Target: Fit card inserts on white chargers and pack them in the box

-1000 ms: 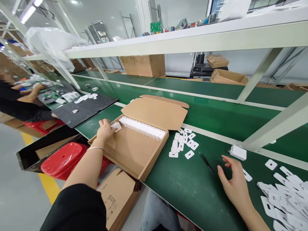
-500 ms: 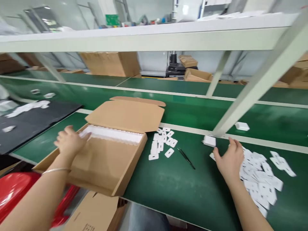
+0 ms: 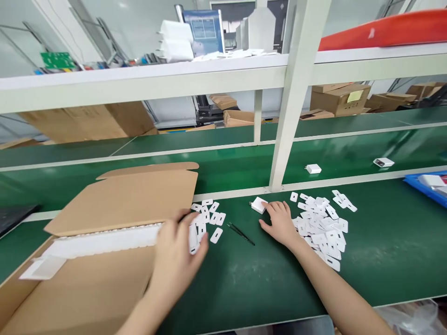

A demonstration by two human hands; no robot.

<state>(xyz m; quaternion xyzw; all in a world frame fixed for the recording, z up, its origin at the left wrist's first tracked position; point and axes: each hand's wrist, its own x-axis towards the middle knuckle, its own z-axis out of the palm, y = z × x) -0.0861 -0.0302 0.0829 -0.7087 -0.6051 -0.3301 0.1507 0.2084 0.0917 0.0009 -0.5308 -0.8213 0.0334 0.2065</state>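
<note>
My left hand [image 3: 176,253], blurred, hangs over the right side of the open cardboard box [image 3: 139,184], next to a small pile of white slotted cards [image 3: 216,235]. White cards show between its thumb and curled fingers, which are apart. My right hand [image 3: 282,225] has its fingers spread, with its fingertips at the right side of a white plug adapter [image 3: 258,205]; whether they touch is unclear. Black tweezers [image 3: 240,233] lie between the hands. A larger heap of white slotted cards [image 3: 319,228] sits beside my right wrist.
White foam [image 3: 108,239] and a loose white piece [image 3: 44,268] are in the box. A shelf post [image 3: 289,102] rises behind my right hand. Two more adapters [image 3: 313,169] [image 3: 383,162] lie at the back right, near a blue tray [image 3: 424,186].
The view has turned to the right. My left hand has moved from the box's left part to beside the small card pile. My right hand is closer to the adapter.
</note>
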